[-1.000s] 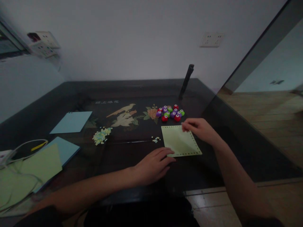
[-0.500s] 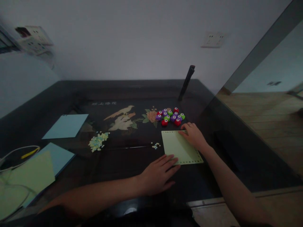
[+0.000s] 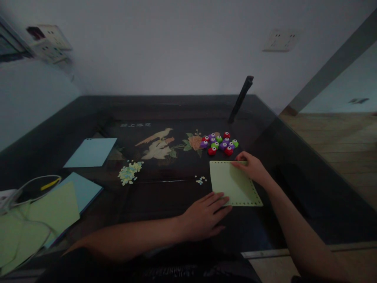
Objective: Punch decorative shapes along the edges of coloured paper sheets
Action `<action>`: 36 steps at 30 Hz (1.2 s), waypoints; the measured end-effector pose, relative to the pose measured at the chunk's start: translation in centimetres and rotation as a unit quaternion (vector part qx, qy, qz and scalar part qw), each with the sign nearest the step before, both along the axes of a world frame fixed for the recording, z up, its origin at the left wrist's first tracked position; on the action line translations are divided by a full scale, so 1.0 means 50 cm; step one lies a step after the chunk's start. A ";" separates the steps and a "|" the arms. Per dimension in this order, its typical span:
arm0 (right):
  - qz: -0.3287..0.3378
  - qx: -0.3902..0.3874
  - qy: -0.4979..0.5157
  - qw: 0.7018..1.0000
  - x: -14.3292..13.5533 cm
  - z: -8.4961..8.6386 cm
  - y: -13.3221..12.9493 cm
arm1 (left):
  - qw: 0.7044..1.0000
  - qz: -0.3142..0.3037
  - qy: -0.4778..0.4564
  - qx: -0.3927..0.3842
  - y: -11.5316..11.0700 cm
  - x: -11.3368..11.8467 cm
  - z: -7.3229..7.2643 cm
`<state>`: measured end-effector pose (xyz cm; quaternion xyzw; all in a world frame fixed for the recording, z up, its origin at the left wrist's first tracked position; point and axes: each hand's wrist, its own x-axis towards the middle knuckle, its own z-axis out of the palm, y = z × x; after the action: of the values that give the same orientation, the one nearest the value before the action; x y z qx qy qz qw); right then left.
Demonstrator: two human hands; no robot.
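Observation:
A pale green sheet of paper [image 3: 235,182] lies on the dark table, with small punched holes along its top, right and bottom edges. My left hand [image 3: 204,216] rests flat with fingers spread over the sheet's lower left corner. At the upper right corner, my right hand [image 3: 250,167] pinches the edge between thumb and curled fingers. Just beyond the sheet sits a cluster of small red, green and purple rounded pieces [image 3: 219,143], each with a white eye-like circle. A few tiny paper bits [image 3: 200,180] lie left of the sheet.
A larger pile of paper bits [image 3: 129,172] lies left of centre. Farther left are a blue sheet [image 3: 91,153] and stacked green sheets [image 3: 55,208] with a white cable and a yellow stick [image 3: 50,184] over them. A black upright post [image 3: 241,98] stands at the back right.
My right hand's fingers have curled in from lying flat to pinching the sheet's upper right corner. My left hand stays on the sheet. The whole view has shifted slightly.

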<state>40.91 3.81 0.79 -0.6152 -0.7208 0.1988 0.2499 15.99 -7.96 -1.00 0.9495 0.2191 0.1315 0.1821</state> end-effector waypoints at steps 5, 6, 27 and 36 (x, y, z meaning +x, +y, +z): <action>-0.051 -0.125 0.201 0.970 0.007 0.027 -0.015 | 1.000 -0.001 -0.005 0.001 0.001 -0.001 0.001; -0.066 -0.163 0.254 0.951 0.010 0.029 -0.016 | 1.000 0.000 -0.005 0.000 0.001 -0.001 0.002; -0.038 -0.125 0.425 0.896 -0.024 0.099 -0.038 | 0.867 0.229 -0.385 -0.220 0.140 -0.048 0.122; 0.024 0.067 0.295 0.953 -0.188 0.107 -0.017 | 0.784 0.288 -0.507 -0.212 0.214 -0.082 0.119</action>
<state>31.51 2.94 6.12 -0.4932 -0.6416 0.3283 0.4872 11.90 2.72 4.94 0.5764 0.3807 0.5904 0.4174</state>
